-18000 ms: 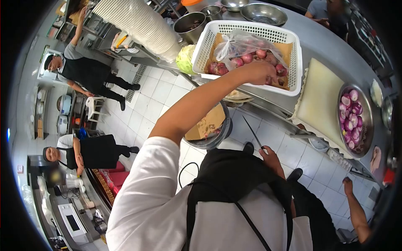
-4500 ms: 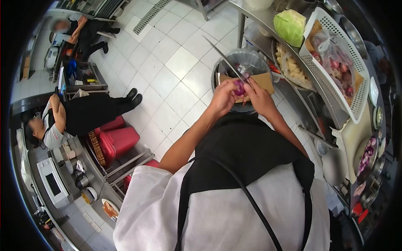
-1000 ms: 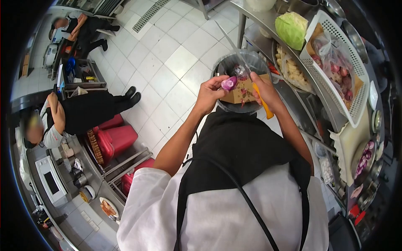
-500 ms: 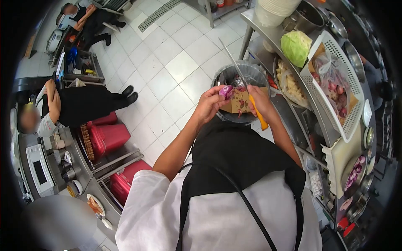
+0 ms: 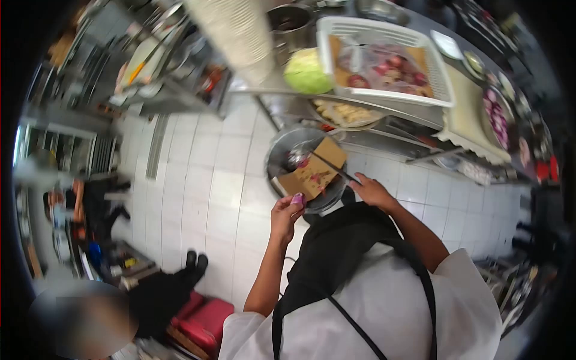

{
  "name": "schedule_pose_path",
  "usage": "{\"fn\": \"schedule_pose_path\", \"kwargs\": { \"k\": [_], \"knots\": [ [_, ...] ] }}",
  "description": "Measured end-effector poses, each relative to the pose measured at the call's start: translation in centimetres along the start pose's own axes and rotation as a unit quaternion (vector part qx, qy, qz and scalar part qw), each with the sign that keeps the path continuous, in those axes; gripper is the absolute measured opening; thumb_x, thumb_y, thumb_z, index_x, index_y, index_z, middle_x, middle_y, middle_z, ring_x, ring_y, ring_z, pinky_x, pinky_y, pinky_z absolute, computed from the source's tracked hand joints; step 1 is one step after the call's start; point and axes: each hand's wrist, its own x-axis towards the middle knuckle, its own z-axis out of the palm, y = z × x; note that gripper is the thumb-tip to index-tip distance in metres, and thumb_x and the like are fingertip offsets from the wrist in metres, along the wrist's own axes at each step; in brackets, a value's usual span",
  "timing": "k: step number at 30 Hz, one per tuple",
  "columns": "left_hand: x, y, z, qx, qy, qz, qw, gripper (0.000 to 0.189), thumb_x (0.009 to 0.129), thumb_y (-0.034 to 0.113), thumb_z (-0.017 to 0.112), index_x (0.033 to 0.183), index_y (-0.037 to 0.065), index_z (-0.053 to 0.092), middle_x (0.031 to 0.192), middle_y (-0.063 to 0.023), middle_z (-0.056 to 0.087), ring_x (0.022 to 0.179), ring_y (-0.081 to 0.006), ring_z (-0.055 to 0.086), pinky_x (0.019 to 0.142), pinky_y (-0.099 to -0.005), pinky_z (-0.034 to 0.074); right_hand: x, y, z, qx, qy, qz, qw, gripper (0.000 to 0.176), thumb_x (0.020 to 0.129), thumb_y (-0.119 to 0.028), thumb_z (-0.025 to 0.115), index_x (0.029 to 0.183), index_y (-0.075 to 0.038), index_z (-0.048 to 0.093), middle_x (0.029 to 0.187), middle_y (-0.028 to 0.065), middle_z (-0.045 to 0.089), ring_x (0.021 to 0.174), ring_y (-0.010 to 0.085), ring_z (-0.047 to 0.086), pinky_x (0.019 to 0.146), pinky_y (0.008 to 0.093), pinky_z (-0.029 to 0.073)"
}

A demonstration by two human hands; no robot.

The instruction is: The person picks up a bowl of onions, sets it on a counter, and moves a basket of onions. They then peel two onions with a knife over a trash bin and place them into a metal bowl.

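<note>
My left hand [image 5: 284, 217] is closed around a small purple onion [image 5: 297, 200] over the near rim of a lined bin [image 5: 274, 150]. To its right, my right hand [image 5: 372, 191] holds a knife [image 5: 329, 163], whose blade points up and left across the bin; the handle is mostly hidden. Inside the bin lies a piece of cardboard [image 5: 327, 157] with purple peelings [image 5: 315, 178] on it. The hands are apart.
A steel counter [image 5: 390, 104] beyond the bin bears a cabbage [image 5: 307, 71], a white basket [image 5: 384, 60] of bagged onions and a bowl of purple onions [image 5: 496, 117]. Stacked containers [image 5: 237, 36] stand left. Two people are at the left, near a red bin [image 5: 207, 318].
The whole view has turned toward the counter. My hands have moved farther apart, the left with the onion and the right with the knife. The knife's yellow handle no longer shows.
</note>
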Motion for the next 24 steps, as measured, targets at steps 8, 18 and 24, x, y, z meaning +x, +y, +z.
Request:
{"fn": "schedule_pose_path", "kwargs": {
  "k": [8,18,24],
  "knots": [
    [1.3,2.4,15.8,0.056,-0.211,0.012,0.976,0.03,0.083,-0.001,0.069,0.11,0.005,0.056,0.108,-0.0104,0.065,0.096,-0.0207,0.066,0.079,-0.0314,0.056,-7.4,12.7,-2.4,0.146,0.103,0.132,0.975,0.07,0.097,-0.052,0.047,0.145,-0.003,0.04,0.12,0.0295,0.063,0.116,0.0422,0.059,0.101,0.0456,0.045],
    [-0.7,-1.6,46.8,0.144,-0.392,-0.077,0.905,0.035,0.086,0.006,0.068,0.116,0.003,0.05,0.107,-0.0084,0.065,0.094,-0.0181,0.063,0.084,-0.0314,0.052,-10.3,35.6,0.2,0.277,0.255,0.311,0.873,0.056,0.096,-0.05,0.05,0.124,-0.001,0.052,0.102,0.0345,0.066,0.1,0.0504,0.063,0.089,0.0531,0.05],
    [-0.8,-5.1,60.8,0.159,-0.418,-0.036,0.894,0.047,0.082,0.005,0.073,0.12,-0.002,0.045,0.108,-0.0149,0.062,0.092,-0.0205,0.063,0.079,-0.0314,0.054,-11.9,45.0,4.7,0.273,0.347,0.35,0.827,0.052,0.098,-0.047,0.05,0.119,0.001,0.051,0.077,0.0233,0.068,0.051,0.0296,0.065,0.05,0.0403,0.053]
  ]
}}
